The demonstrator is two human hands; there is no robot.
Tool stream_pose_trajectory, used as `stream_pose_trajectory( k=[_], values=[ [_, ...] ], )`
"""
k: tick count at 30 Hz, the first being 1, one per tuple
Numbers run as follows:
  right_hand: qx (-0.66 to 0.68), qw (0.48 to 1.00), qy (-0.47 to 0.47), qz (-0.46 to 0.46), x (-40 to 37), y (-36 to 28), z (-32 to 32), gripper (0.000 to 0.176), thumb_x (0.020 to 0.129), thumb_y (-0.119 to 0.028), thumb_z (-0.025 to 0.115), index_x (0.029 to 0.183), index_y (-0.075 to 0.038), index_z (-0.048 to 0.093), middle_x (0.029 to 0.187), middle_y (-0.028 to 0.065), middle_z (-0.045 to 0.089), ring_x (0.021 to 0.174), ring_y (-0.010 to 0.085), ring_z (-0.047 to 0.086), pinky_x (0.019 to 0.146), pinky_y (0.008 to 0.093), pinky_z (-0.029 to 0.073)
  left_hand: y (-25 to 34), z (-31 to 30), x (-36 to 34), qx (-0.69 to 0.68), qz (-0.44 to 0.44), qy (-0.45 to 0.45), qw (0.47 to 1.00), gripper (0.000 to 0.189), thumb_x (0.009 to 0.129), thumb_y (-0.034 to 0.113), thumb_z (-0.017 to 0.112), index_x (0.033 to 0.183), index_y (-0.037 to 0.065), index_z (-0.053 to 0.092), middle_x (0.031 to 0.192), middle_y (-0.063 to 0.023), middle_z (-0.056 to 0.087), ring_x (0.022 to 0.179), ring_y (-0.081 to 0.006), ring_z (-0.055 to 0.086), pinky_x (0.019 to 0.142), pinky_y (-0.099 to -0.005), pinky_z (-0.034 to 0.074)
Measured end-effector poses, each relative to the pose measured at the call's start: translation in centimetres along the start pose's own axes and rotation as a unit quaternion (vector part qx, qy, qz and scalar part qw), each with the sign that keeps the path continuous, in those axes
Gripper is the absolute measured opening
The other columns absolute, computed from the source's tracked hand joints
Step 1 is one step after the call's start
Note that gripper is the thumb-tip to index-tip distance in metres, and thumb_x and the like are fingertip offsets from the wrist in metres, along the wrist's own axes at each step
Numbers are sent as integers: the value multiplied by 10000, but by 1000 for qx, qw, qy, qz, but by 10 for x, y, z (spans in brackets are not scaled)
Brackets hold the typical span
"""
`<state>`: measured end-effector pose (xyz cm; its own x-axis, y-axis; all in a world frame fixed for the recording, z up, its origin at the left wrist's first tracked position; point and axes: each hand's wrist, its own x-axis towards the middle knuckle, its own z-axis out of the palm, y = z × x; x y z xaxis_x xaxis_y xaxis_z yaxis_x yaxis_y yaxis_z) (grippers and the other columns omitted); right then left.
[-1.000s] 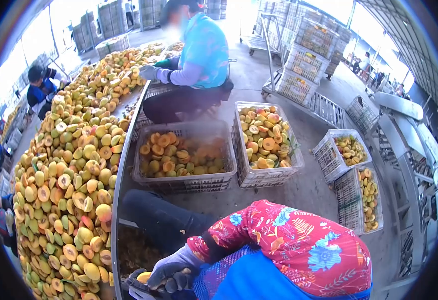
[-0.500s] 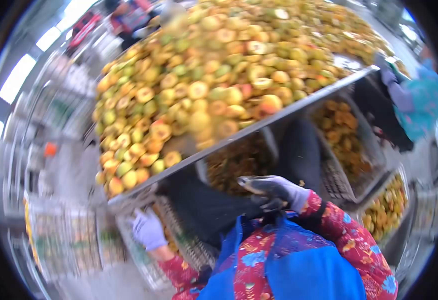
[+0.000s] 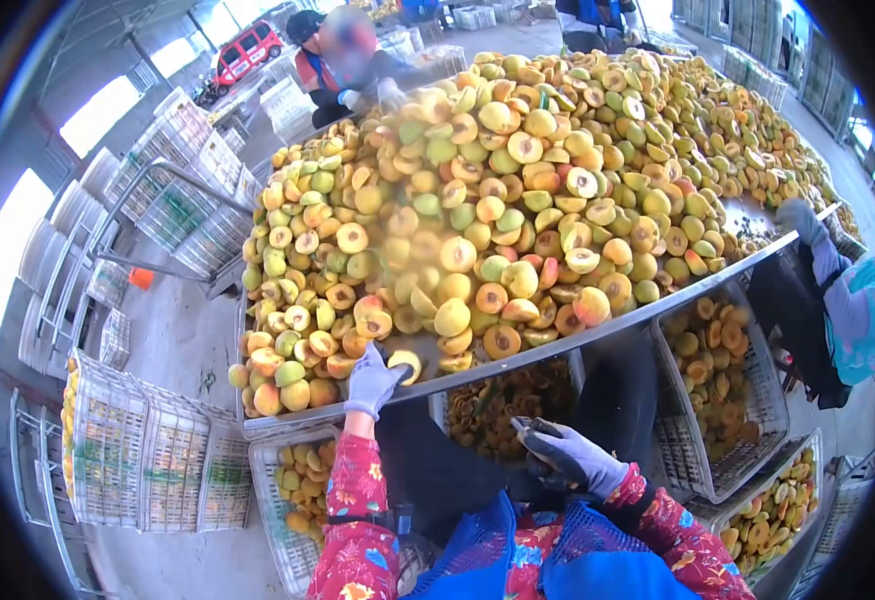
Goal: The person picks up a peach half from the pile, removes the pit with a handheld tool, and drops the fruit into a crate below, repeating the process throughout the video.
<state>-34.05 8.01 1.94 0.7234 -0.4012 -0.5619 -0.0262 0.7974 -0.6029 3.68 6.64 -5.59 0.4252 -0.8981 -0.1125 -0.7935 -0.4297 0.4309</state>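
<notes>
In the packing shed, at the heaped steel table (image 3: pixel 598 335), your grey-gloved left hand (image 3: pixel 373 380) rests open on 1 cut yellow fruit half (image 3: pixel 407 362) at the rim. This looks like the pick-up step, and your right hand (image 3: pixel 573 460) is clenched round a dark metal tool (image 3: pixel 530 428). Next, probably, a firm close of the fingers.

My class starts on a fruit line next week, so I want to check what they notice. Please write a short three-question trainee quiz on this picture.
1. True or false: the left hand reaches up to the piled fruit at the near edge of the metal table.
2. Multiple choice: the right hand holds A) a whole melon, B) a small dark tool, C) a drinks bottle.
3. Fill in: both hands wear grey ____.

Key: 1 true; 2 B; 3 gloves.
</notes>
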Motion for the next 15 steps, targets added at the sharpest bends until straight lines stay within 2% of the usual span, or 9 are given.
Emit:
stream_pose_trajectory(
  k=[1, 3, 4, 6, 7, 8, 10, 11, 15],
  values=[
    [-57, 997, 12, -46, 7, -1, -2, 308, 993, -319, 552, 1227, -119, 547, 680, -40, 500, 517, 49, 448, 448, 208, 365, 2, 9, 1, -222, 7, 10, 975, 621, 795, 305, 759, 1223, -37, 467, 1141, -177, 617, 998, -272, 642, 845, -363, 530],
    [-162, 979, 30, -119, 24, 2, -5, 218, 1003, -296, 533, 1100, -103, 565, 677, -32, 514, 512, 56, 457, 448, 216, 371, 38, 0, -25, -558, -24, -16, 829, 448, 885, 120, 683, 1245, -27, 460, 1108, -105, 585, 959, -138, 605, 770, -266, 554],
    [-183, 971, 38, -150, 25, -4, 1, 192, 1009, -264, 515, 976, -76, 528, 684, 6, 553, 511, 80, 487, 454, 246, 389, 69, -16, -45, -609, -28, -27, 793, 451, 894, 122, 673, 1275, 4, 462, 1111, -126, 597, 943, -181, 640, 730, -302, 585],
    [-316, 910, 56, -264, 32, -14, 11, 187, 1002, -232, 518, 967, -48, 515, 667, 31, 560, 519, 95, 502, 472, 283, 409, 86, -11, -62, -701, -52, -94, 705, 452, 883, 112, 674, 1279, 25, 472, 1097, -140, 612, 921, -240, 668, 669, -337, 608],
    [-335, 918, 54, -204, 27, -28, 20, 178, 986, -192, 534, 968, -19, 500, 656, 104, 598, 530, 200, 590, 507, 356, 446, 93, -3, -69, -730, -72, -73, 675, 442, 865, 126, 676, 1265, 32, 513, 1080, -115, 627, 879, -226, 672, 613, -315, 591],
    [-371, 892, 64, -249, 30, -30, 26, 173, 979, -184, 541, 970, -16, 497, 660, 127, 604, 548, 248, 604, 516, 378, 451, 98, 4, -75, -758, -90, -53, 644, 434, 846, 139, 677, 1250, 38, 555, 1063, -91, 642, 837, -212, 676, 557, -293, 574],
    [-442, 827, 89, -335, 35, -35, 33, 169, 965, -167, 554, 976, -11, 490, 669, 173, 616, 586, 345, 633, 534, 423, 461, 104, 4, -79, -738, -105, -70, 663, 476, 825, 102, 689, 1274, 42, 541, 1083, -94, 639, 852, -231, 676, 584, -291, 578],
    [-477, 820, 81, -307, 36, -42, 33, 184, 941, -155, 573, 980, -1, 479, 705, 228, 615, 656, 421, 622, 549, 473, 467, 105, 6, -82, -732, -133, -65, 665, 492, 831, 88, 692, 1291, 39, 526, 1105, -96, 639, 878, -233, 675, 606, -300, 584],
    [-571, 765, 74, -287, 50, -68, 39, 251, 921, -173, 594, 1016, 32, 487, 678, 205, 612, 605, 395, 621, 521, 464, 473, 102, 19, -70, -730, -79, -87, 673, 450, 976, 241, 563, 1370, 45, 469, 1225, -82, 587, 1053, -178, 598, 856, -301, 526]
  ],
)
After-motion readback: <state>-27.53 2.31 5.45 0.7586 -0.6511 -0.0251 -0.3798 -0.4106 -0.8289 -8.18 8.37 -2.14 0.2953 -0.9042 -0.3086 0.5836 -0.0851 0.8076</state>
